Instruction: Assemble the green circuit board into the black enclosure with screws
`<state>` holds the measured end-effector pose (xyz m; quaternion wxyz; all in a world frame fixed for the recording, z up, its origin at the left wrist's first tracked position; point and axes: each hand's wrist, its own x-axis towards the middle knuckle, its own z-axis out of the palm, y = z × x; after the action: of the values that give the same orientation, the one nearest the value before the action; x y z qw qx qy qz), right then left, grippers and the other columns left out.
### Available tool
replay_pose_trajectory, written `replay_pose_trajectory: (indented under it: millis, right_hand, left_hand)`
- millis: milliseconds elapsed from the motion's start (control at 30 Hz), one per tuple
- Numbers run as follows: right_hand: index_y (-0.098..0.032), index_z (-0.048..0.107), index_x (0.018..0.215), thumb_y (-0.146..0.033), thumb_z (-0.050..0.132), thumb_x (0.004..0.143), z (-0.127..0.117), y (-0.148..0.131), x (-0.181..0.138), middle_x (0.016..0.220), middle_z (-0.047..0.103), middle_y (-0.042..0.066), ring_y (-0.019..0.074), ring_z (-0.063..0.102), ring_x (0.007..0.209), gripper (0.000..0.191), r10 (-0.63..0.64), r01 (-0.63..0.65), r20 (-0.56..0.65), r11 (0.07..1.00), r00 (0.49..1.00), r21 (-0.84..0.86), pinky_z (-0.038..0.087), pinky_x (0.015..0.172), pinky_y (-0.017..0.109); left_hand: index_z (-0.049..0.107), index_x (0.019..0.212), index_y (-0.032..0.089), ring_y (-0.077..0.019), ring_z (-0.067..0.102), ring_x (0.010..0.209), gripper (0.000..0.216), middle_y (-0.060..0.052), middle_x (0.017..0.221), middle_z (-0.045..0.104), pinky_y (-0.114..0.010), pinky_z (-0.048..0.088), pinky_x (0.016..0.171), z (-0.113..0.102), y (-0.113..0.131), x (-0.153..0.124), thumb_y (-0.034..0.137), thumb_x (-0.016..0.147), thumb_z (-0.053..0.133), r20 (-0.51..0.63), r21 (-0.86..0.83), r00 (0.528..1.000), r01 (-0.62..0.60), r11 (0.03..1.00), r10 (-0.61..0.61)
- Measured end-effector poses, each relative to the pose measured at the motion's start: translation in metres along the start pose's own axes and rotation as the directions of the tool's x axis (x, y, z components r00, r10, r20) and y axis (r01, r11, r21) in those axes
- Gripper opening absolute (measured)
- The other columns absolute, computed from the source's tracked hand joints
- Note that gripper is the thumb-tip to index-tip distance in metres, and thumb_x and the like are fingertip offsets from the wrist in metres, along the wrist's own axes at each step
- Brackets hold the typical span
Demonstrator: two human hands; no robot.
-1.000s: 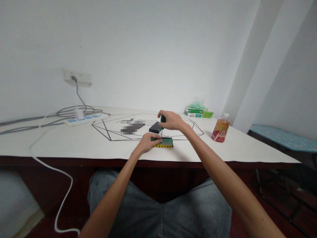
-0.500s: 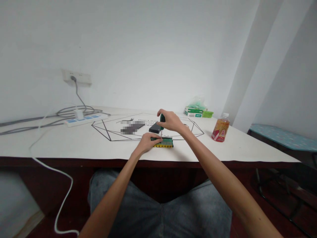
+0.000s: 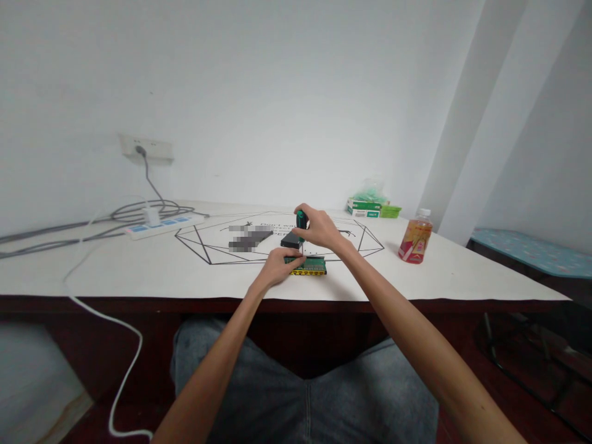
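Note:
A green circuit board (image 3: 315,265) with a row of yellow ports along its front lies near the table's front edge. My left hand (image 3: 279,266) holds its left part, with fingertips close to the screwdriver's tip. In my right hand (image 3: 319,226) is a screwdriver (image 3: 302,219) with a green and black handle, gripped from above. Its thin shaft stands nearly upright, the tip down at the board; my left fingers partly hide where it meets the board. Just behind, a black box-shaped part (image 3: 290,240) lies partly covered by my right hand.
A dark flat piece (image 3: 252,239), partly blurred out, lies on the white table (image 3: 139,271). At left are a power strip (image 3: 161,227) and coiled grey cables (image 3: 139,211). A drink bottle (image 3: 415,237) stands at right, and green-white boxes (image 3: 364,208) at the back.
The whole view has shifted slightly. Both hands stay at the board, and the screwdriver remains upright in my right hand, with slightly more of its green handle showing.

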<state>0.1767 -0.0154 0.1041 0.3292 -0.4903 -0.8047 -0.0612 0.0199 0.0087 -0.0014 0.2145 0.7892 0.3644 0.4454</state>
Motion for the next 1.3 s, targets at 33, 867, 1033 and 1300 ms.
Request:
replay_pose_trajectory:
  millis: [33, 867, 1033, 1300]
  right_hand:
    - [-0.022, 0.055, 0.116, -0.029, 0.062, 0.080, 0.001, 0.001, 0.000, 0.084, 0.064, 0.001, 0.0159, 0.053, 0.069, 0.038, -0.005, 0.006, -0.012, 1.000, 1.000, 0.009, 0.038, 0.067, 0.027]
    - [-0.020, 0.056, 0.102, -0.027, 0.062, 0.075, -0.004, 0.009, -0.004, 0.074, 0.058, -0.002, 0.0154, 0.055, 0.068, 0.029, 0.020, -0.001, -0.081, 0.972, 0.996, 0.235, 0.044, 0.063, 0.027]
    - [-0.021, 0.056, 0.103, -0.029, 0.061, 0.075, -0.007, 0.011, -0.004, 0.075, 0.059, -0.002, 0.0153, 0.056, 0.067, 0.030, 0.060, -0.019, -0.151, 0.966, 0.987, 0.259, 0.045, 0.064, 0.028]
    - [-0.021, 0.055, 0.105, -0.033, 0.059, 0.077, -0.009, 0.021, -0.001, 0.072, 0.057, -0.003, 0.0145, 0.056, 0.064, 0.030, 0.087, 0.006, -0.333, 0.963, 0.939, 0.268, 0.045, 0.066, 0.027]
  left_hand:
    - [0.080, 0.085, 0.019, -0.0273, 0.070, 0.098, 0.027, -0.006, 0.095, 0.078, -0.037, 0.051, 0.094, 0.000, 0.000, 0.000, 0.042, 0.077, 0.066, 0.009, 0.000, 1.000, -0.009, 1.000, 0.009]
    - [0.079, 0.078, 0.020, -0.0260, 0.071, 0.091, 0.019, -0.005, 0.089, 0.079, -0.036, 0.052, 0.092, -0.004, 0.003, 0.000, 0.030, 0.072, 0.064, 0.003, 0.022, 1.000, 0.001, 1.000, -0.001]
    - [0.079, 0.082, 0.018, -0.0261, 0.071, 0.090, 0.020, -0.005, 0.088, 0.078, -0.037, 0.054, 0.089, -0.004, -0.002, -0.001, 0.029, 0.070, 0.067, 0.034, -0.001, 0.999, 0.011, 1.000, -0.011]
    - [0.079, 0.081, 0.019, -0.0267, 0.072, 0.088, 0.020, -0.007, 0.086, 0.078, -0.039, 0.052, 0.091, -0.009, -0.015, 0.011, 0.034, 0.074, 0.069, -0.130, 0.020, 0.991, 0.016, 1.000, -0.013]
